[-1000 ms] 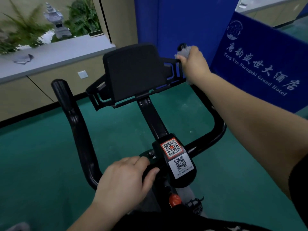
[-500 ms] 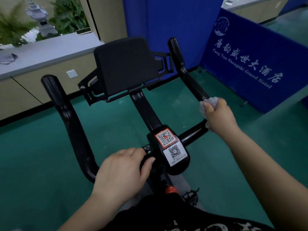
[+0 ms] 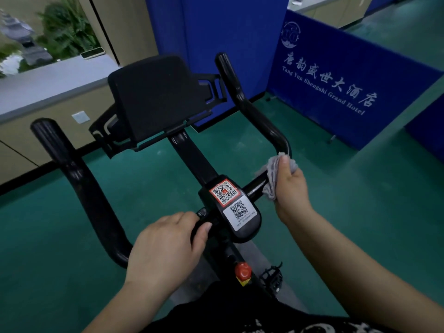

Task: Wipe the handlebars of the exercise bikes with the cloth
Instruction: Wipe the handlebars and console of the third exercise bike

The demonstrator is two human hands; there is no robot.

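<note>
A black exercise bike fills the view. Its right handlebar (image 3: 242,99) rises to a tip at the top middle and bends down near my right hand. My right hand (image 3: 292,188) is closed around a grey cloth (image 3: 270,175), pressed on the bar's lower bend just right of the centre hub (image 3: 234,207) with QR stickers. The left handlebar (image 3: 79,179) curves up on the left. My left hand (image 3: 165,246) grips the crossbar left of the hub. A black tablet holder (image 3: 156,97) stands above the stem.
A blue hotel banner (image 3: 336,85) stands to the right, a blue partition (image 3: 216,32) behind the bike. A grey counter (image 3: 48,82) with plants runs along the left. A red knob (image 3: 243,271) and a pedal (image 3: 272,276) sit below the hub. Green floor lies all around.
My right hand has slid the cloth from the tip of the right handlebar down along it to the lower bend near the hub. My left hand has kept its grip.
</note>
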